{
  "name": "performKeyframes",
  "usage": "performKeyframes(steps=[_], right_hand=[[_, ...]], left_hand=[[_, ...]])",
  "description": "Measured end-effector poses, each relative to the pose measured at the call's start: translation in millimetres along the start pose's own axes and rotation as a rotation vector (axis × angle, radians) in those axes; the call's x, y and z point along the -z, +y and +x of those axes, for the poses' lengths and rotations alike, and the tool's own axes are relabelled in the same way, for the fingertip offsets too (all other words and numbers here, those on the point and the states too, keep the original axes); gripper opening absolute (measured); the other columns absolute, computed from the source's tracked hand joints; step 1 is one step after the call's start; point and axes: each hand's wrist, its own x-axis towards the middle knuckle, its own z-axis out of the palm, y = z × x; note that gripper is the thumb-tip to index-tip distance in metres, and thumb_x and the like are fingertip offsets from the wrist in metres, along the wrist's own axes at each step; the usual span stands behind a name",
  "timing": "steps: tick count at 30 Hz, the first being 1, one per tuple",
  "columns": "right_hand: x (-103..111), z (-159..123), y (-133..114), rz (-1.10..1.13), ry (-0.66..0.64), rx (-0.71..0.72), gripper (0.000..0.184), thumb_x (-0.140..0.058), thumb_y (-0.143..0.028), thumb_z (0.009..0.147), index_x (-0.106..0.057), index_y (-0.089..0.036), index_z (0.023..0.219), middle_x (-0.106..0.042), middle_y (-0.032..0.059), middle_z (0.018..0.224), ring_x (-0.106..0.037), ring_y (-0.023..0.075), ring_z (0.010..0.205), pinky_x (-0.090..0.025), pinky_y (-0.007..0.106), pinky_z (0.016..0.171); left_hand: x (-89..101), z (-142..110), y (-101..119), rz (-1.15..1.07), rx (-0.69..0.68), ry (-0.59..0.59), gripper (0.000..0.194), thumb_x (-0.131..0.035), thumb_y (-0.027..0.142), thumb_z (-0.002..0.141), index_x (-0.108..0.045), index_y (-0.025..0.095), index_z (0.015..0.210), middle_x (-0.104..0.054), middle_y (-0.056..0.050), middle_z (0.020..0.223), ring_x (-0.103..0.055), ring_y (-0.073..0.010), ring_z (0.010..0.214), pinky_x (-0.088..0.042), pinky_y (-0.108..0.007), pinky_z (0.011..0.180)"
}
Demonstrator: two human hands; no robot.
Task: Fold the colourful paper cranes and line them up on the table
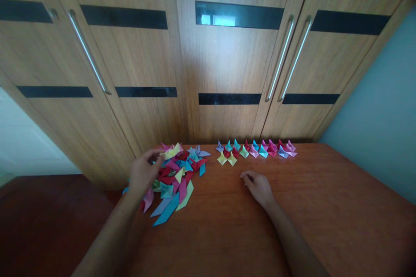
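- Your left hand [146,171] is at the upper left of the paper pile [168,172], its fingertips against or just beside a yellow paper piece [172,152]; whether they grip it, I cannot tell
- Your right hand [259,185] is loosely curled over the bare middle of the table [224,233]; no paper shows in it, though I cannot tell whether its fingertips meet
- The yellow piece lies at the pile's far side, among pink and red papers; the folded shapes [254,151] stand to the right, near the table's far edge, their points up
- Expect the piece to be very light, crisp along its creases and easily crushed; the smooth paper may slide against its neighbours
- Take it by a folded, doubled edge, between thumb and forefinger; a light pinch should do, since hard pressure could flatten the fold or bend a tip
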Motion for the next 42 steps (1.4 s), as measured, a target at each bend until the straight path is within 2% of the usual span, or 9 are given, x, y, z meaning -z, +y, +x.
performKeyframes(steps=[4,9,13,18,23,27,31,39,42], right_hand=[[1,0,-3,0.239,0.011,-0.018,0.026,-0.048,-0.037,0.081,-0.067,-0.020,0.082,-0.062,0.0008,0.065,-0.057,0.0168,0.065,-0.042,0.027,0.064],[5,-5,-15,0.723,0.000,-0.070,0.040,-0.058,-0.050,0.077,-0.064,-0.019,0.102,-0.054,-0.0022,0.063,-0.045,0.0107,0.055,-0.033,0.022,0.049],[9,-6,-18,0.823,0.036,-0.059,0.039,-0.064,-0.049,0.074,-0.065,-0.020,0.100,-0.056,-0.0013,0.068,-0.042,0.0091,0.055,-0.029,0.021,0.049],[13,-3,-15,0.800,0.106,-0.067,0.034,-0.066,-0.051,0.071,-0.068,-0.019,0.085,-0.061,0.0007,0.073,-0.047,0.0119,0.061,-0.033,0.022,0.052],[16,-2,-11,0.820,0.070,-0.137,0.037,-0.064,-0.054,0.070,-0.067,-0.019,0.083,-0.054,-0.0019,0.063,-0.037,0.0092,0.052,-0.025,0.022,0.047],[19,0,-6,0.882,0.007,-0.144,0.033,-0.066,-0.051,0.070,-0.065,-0.019,0.079,-0.040,-0.0062,0.052,-0.026,0.0070,0.047,-0.018,0.022,0.045],[24,1,-2,0.911,-0.038,-0.146,0.031,-0.067,-0.047,0.070,-0.064,-0.017,0.077,-0.040,-0.0053,0.055,-0.027,0.0065,0.048,-0.018,0.021,0.045],[25,-1,-2,0.847,-0.106,-0.100,0.029,-0.063,-0.046,0.073,-0.063,-0.018,0.075,-0.042,-0.0053,0.054,-0.031,0.0071,0.048,-0.020,0.021,0.045],[24,2,5,0.719,-0.069,-0.081,0.029,-0.058,-0.047,0.075,-0.064,-0.018,0.076,-0.051,-0.0034,0.056,-0.040,0.0092,0.049,-0.027,0.021,0.047]], left_hand=[[-31.3,-20,52,-0.294,-0.162,-0.107,0.028,-0.052,0.033,0.080,-0.066,0.018,0.098,-0.070,-0.003,0.088,-0.063,-0.0163,0.076,-0.048,-0.025,0.067],[-86.9,-53,105,-0.426,-0.307,-0.317,0.018,-0.054,0.020,0.078,-0.069,0.018,0.088,-0.069,-0.001,0.080,-0.060,-0.0134,0.068,-0.046,-0.023,0.064],[-123.9,-66,122,-0.521,-0.265,-0.373,0.019,-0.055,0.016,0.076,-0.068,0.019,0.088,-0.069,-0.001,0.079,-0.061,-0.0133,0.069,-0.047,-0.024,0.064],[-152.4,-72,120,-0.733,-0.072,-0.436,0.014,-0.056,0.017,0.075,-0.065,0.016,0.086,-0.070,-0.004,0.083,-0.064,-0.0149,0.076,-0.050,-0.026,0.070],[-158.1,-75,113,-0.799,-0.027,-0.547,0.014,-0.052,0.021,0.077,-0.064,0.013,0.078,-0.070,-0.005,0.076,-0.064,-0.0141,0.066,-0.050,-0.024,0.060],[-156.6,-74,112,-0.854,-0.025,-0.579,0.018,-0.054,0.025,0.078,-0.063,0.013,0.088,-0.070,-0.006,0.081,-0.064,-0.0141,0.069,-0.051,-0.025,0.062],[-153.9,-74,110,-0.892,-0.073,-0.642,0.024,-0.060,0.028,0.077,-0.063,0.014,0.096,-0.069,-0.006,0.086,-0.063,-0.0140,0.070,-0.052,-0.025,0.065],[-139.0,-80,112,-0.618,-0.339,-0.578,0.015,-0.057,0.026,0.082,-0.068,0.018,0.087,-0.070,-0.003,0.085,-0.062,-0.0142,0.075,-0.048,-0.023,0.068],[-137.5,-82,116,-0.519,-0.463,-0.516,0.013,-0.056,0.024,0.083,-0.068,0.020,0.086,-0.070,-0.001,0.084,-0.062,-0.0132,0.076,-0.047,-0.022,0.072]])
